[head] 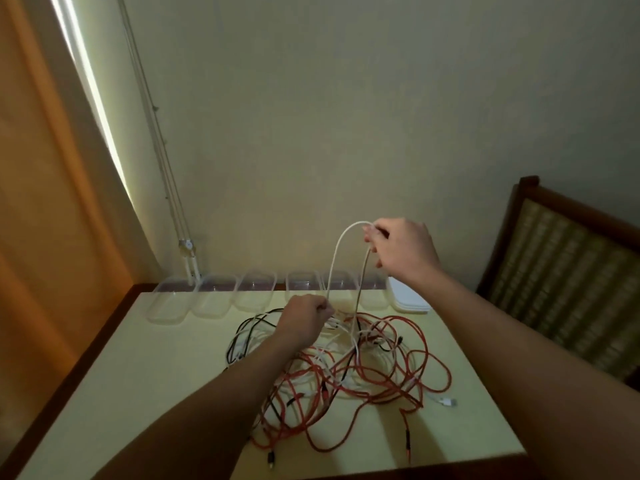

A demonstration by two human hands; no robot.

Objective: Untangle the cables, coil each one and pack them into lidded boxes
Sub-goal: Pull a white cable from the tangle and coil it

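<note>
1. Pinching the top of a white round cable (337,251) with curled fingers, the right hand (398,249) holds it up in a tall arch above the table.
2. The left hand (306,318) sits lower and well apart from the right. Its fingers are closed round the arch's left leg, just above the far edge of the heap.
3. The arch's right leg drops straight into a tangled heap of red, white and black cables (374,372). The heap is spread over the middle of the pale yellow table with a dark wood edge (145,375). Red loops cross over the white and black strands, so single cables cannot be counted.
4. A white flat plug (448,401) lies at the heap's right edge, and two dark-tipped red ends trail toward the near edge.
5. Along the far edge, against the wall, stands a row of clear plastic boxes (214,294) — six as far as can be made out, all open. The raised arch hangs in front of the fifth.
6. Just right of the row lies a stack of white lids (410,297); their number cannot be told.
7. Around the table are one orange curtain (52,202) on the left, thin pale cords (162,174) hanging down the wall, and one wooden chair with a woven back (561,278) on the right.
</note>
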